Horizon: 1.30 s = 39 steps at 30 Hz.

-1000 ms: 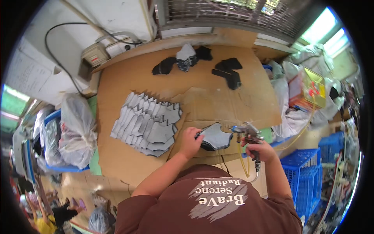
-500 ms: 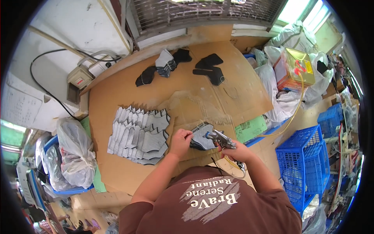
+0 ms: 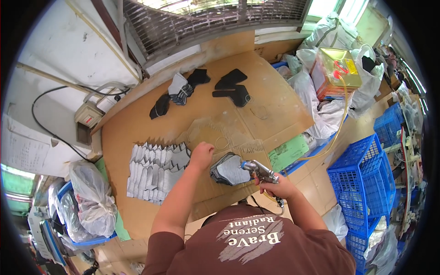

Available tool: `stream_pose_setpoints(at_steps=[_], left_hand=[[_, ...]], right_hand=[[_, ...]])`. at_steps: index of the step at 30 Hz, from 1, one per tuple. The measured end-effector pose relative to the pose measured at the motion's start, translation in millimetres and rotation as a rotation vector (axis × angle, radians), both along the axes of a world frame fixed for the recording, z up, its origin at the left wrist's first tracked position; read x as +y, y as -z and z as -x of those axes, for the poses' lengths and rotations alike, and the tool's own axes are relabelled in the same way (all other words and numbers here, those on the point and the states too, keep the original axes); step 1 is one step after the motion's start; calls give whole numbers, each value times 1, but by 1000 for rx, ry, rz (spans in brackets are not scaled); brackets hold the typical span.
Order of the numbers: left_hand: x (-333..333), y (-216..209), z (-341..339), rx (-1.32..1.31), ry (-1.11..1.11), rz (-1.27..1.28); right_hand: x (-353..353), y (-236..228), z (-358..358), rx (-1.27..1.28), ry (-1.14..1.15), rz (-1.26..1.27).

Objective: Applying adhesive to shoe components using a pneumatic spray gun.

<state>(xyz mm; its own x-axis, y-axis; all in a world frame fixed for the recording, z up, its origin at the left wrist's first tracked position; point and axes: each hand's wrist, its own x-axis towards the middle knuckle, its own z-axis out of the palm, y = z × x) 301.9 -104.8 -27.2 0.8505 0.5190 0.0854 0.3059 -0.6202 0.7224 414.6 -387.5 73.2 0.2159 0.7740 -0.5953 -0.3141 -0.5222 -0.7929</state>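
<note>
Where I stand looking down over the bench, a knotted bag of cloudy clear plastic [image 3: 91,195] sits farthest to the left of both hands. Next come overlapping rows of pale grey, dark-edged flat pieces [image 3: 158,176], fanned out just left of the left hand on a brown cardboard sheet [image 3: 149,130]. Beyond that hand, toward the window and a little to its left, lies a small grey-topped bundle [image 3: 178,83] between two black shapes. The left hand [image 3: 201,156] is over the cardboard with its fingers curled together; whether they pinch anything thin, I cannot tell. A fine pale loop [image 3: 222,143] lies just to its right. Between the two hands, a loose stack of grey pieces with dark edges [image 3: 232,169] rests near the cardboard's front edge. At its right side, a silver metal spray gun with a blue-ringed nozzle [image 3: 260,171] points leftward, gripped by the right hand [image 3: 279,187], fingers wrapped round its handle. Beyond that hand, on its far right, stands an orange tin with a gold top [image 3: 337,73], then nearer, a blue plastic lattice crate [image 3: 341,174].
</note>
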Motion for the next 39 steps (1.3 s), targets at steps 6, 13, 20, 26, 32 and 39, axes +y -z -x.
stream_pose_setpoints(at_steps=[6,13,20,26,32,39], left_hand=[[12,30,-40,338,179,-74],[15,36,-13,222,71,-24],[17,-23,146,-209,-648,452],[11,-38,296,-49,-1175,388],[22,-31,360,-168,-1448,427],[31,24,370,-399,-1475,674]], right_hand=[[-8,-3,11,51,56,-142],[-12,2,1,31,12,-97],[5,0,-3,-34,-53,-23],[18,-5,0,-15,-103,-15],[32,-7,5,-60,-187,47],[28,-15,15,-87,-135,48]])
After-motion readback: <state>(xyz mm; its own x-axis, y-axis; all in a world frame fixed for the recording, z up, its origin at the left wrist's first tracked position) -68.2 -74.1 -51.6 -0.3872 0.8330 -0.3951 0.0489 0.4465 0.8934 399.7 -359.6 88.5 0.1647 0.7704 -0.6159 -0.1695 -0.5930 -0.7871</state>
